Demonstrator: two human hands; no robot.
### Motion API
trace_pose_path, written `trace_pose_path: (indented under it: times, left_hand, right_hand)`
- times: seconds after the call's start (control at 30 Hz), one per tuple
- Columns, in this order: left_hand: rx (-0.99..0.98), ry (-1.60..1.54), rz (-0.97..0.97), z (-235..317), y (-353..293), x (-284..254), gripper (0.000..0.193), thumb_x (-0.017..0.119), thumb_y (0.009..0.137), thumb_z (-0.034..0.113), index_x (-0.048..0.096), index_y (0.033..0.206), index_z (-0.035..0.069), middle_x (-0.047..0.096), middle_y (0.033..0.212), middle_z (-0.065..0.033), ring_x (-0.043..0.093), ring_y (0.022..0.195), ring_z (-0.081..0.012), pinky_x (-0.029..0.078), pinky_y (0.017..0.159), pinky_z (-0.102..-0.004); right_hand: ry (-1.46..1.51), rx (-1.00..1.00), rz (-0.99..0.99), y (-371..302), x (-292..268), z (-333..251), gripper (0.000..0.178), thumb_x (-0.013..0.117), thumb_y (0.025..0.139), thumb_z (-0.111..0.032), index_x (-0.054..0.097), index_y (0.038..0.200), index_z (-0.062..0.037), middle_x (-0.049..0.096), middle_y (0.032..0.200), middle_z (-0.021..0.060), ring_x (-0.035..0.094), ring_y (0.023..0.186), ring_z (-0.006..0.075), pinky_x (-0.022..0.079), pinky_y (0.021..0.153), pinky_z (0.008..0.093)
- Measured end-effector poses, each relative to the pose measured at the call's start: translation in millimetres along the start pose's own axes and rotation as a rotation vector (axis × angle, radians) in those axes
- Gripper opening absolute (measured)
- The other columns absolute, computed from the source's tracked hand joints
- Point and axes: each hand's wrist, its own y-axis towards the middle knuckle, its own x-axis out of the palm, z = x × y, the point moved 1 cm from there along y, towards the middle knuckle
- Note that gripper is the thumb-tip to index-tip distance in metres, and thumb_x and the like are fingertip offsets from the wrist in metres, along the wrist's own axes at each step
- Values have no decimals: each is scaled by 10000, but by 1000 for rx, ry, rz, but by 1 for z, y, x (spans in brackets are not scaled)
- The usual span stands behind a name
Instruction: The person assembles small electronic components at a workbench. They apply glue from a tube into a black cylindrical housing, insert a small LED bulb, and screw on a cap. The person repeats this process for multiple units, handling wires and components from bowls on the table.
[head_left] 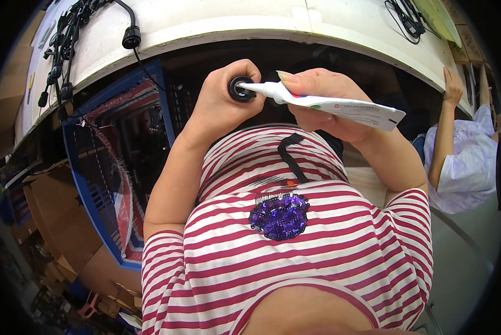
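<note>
My left hand (218, 106) is closed around a round black socket-like piece (235, 95), its open end turned up toward me. In my right hand (333, 92) is a white squeeze tube (367, 111), gripped between thumb and fingers and lying nearly level. Its narrow white nozzle (264, 88) points left, and the tip sits at the mouth of the black piece. Whether anything comes out of the tip is too small to tell. Both hands are held in front of my body, just off the near edge of the white table.
The white table (217, 25) curves across the top. Black cables with sockets (66, 50) lie at its left, one socket (131, 37) near the edge. A coiled black cable (407, 22) lies at the right. Below left is a blue crate (91, 218); another person's arm (445, 123) is at right.
</note>
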Motion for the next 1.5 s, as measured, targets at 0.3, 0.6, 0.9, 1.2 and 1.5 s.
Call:
trace_pose_path:
  times: [0.3,0.6,0.9,1.2,1.5]
  left_hand:
    - [-24,23,26,-2,1,0,151,626,639,26,496,715,34,438,585,-5,394,548,-66,341,500,-217]
    - [-31,32,38,-5,6,2,184,650,633,34,482,709,45,437,595,-10,389,549,-80,338,500,-224]
    - [-117,-4,76,13,24,-7,243,705,638,57,475,715,53,431,609,24,388,571,-55,334,503,-211]
    - [-68,-487,-107,19,29,-15,403,556,805,173,427,1156,23,478,884,-60,424,768,-115,337,702,-245]
    - [-25,-399,20,29,41,-29,524,603,807,159,381,1248,-14,466,810,-35,413,667,-94,331,598,-205]
  right_hand:
    - [-269,-44,92,0,4,-5,254,566,861,-237,638,845,6,575,617,-5,444,465,0,296,398,138]
    - [-273,36,97,6,3,-12,259,577,856,-251,631,809,-3,541,578,-20,408,430,-5,263,370,135]
    - [-76,-15,-161,4,-10,-33,284,555,872,-270,607,747,-20,450,510,-17,338,389,51,224,366,197]
    - [-1017,-575,630,52,-103,-125,312,498,883,-320,624,837,-39,545,640,-9,460,588,67,372,553,219]
    - [-1793,-724,1128,97,-107,-172,374,477,859,-394,609,900,-46,617,809,106,560,755,282,442,702,312]
